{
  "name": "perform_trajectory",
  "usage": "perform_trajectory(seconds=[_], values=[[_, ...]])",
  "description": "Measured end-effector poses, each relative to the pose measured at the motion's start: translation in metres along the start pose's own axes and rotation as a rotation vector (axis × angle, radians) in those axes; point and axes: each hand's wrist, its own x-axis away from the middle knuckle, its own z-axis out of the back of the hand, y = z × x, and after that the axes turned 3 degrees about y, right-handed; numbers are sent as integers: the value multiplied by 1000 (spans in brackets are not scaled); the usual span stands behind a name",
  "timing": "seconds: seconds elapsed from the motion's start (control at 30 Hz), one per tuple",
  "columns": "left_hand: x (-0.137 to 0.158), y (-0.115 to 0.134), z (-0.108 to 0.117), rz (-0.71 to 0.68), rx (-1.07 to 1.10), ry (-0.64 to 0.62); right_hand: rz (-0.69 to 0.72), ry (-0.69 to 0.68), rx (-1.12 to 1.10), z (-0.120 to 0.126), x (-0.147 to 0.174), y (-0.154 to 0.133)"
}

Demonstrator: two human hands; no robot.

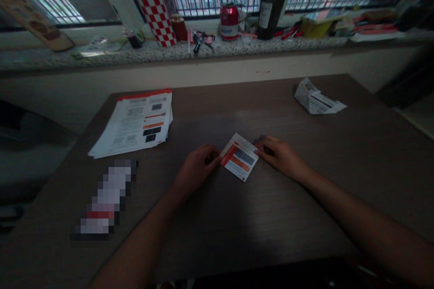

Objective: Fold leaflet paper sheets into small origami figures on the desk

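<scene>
A small folded square of printed paper (240, 158), white with red and orange blocks, sits at the middle of the brown table (217, 226), turned so a corner points toward me. My left hand (198, 165) pinches its left corner between thumb and fingers. At the opposite corner, my right hand (278, 154) has its thumb and fingers closed on the paper's right edge. Farther off to the right stands a folded paper piece (317, 99) with raised, creased flaps. To the left lies a stack of printed sheets (139, 122) with a red top edge.
A pixelated, phone-like object (108, 198) lies on the left of the table. Along the granite windowsill (230, 49) stand a checkered red-and-white bottle (159, 20), a red can (229, 22), a dark bag (269, 11), a yellow container (317, 27) and assorted small items.
</scene>
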Motion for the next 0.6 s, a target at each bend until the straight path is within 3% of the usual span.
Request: perform_trajectory(seconds=[0.6], values=[[-1, -8, 2, -50, -2, -51, 98, -65, -57, 6, 3, 13]])
